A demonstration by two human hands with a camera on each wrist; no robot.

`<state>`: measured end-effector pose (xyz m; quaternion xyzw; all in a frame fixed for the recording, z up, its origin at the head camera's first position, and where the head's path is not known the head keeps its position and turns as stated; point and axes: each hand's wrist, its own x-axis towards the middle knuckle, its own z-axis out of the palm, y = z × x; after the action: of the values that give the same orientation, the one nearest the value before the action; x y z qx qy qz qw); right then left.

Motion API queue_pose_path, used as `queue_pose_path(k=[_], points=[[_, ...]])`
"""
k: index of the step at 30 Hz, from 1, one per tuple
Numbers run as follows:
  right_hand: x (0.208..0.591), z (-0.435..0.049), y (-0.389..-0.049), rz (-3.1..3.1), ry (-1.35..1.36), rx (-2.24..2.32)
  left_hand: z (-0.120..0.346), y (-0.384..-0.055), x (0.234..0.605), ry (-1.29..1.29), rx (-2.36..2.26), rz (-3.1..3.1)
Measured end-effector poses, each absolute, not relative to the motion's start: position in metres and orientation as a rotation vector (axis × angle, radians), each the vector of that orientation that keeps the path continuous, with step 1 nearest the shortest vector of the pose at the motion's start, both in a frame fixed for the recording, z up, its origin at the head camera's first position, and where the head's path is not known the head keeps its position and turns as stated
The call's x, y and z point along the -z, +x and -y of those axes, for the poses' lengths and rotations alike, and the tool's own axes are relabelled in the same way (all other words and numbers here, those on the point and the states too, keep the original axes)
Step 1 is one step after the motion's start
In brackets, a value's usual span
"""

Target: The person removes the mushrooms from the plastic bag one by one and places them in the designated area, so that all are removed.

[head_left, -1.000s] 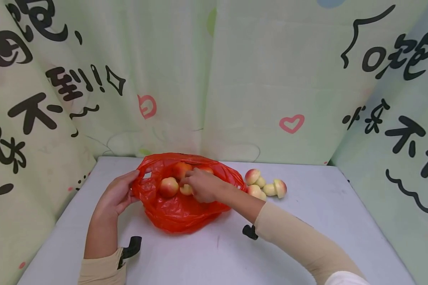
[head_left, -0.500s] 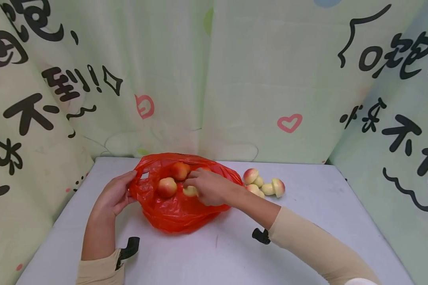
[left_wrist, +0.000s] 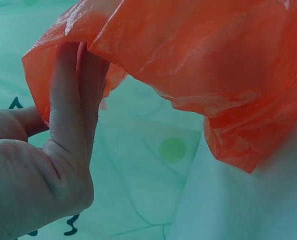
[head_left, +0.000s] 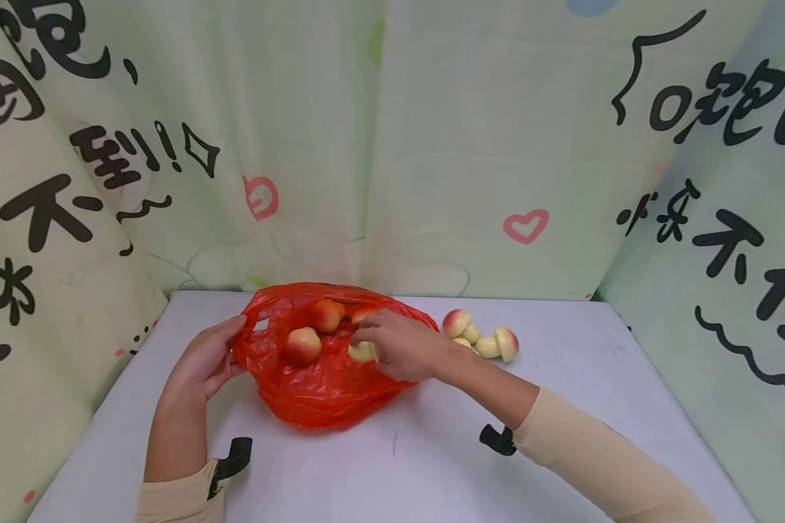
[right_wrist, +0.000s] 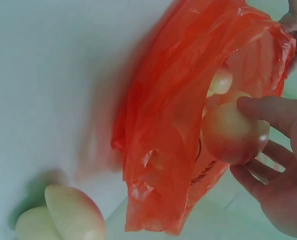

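Observation:
A red plastic bag (head_left: 314, 396) lies with its mouth spread on the table. My left hand (head_left: 204, 356) holds its left rim, thumb and fingers on either side of the film in the left wrist view. Over the right part of the opening, my right hand (head_left: 402, 345) grips a toy mushroom (right_wrist: 233, 135) with a red-and-yellow cap; its pale part (head_left: 363, 352) shows beside the fingers in the head view. Inside the bag sit a rounded red-yellow piece (head_left: 302, 346), another behind it (head_left: 327, 315), and one partly hidden by the right hand (head_left: 364, 314).
Right of the bag, several similar toy mushrooms lie together, among them one upright behind (head_left: 458, 325) and one on its side (head_left: 499, 344). A white table (head_left: 562, 407) carries everything. Printed curtains (head_left: 445, 181) hang behind and at both sides.
My right hand has drawn rightward within the bag's mouth, still gripping the toy mushroom. My left hand keeps its hold on the rim. The whole head view has shifted slightly.

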<state>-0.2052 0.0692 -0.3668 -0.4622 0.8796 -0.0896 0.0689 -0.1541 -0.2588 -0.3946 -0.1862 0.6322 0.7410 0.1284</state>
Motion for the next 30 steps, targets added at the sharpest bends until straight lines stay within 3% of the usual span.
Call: queue_pose_path(k=[30], points=[[0.359, -0.134, -0.207, -2.628, -1.252, 0.663, 0.258, -0.155, 0.395, -0.549, -2.151, -1.833]])
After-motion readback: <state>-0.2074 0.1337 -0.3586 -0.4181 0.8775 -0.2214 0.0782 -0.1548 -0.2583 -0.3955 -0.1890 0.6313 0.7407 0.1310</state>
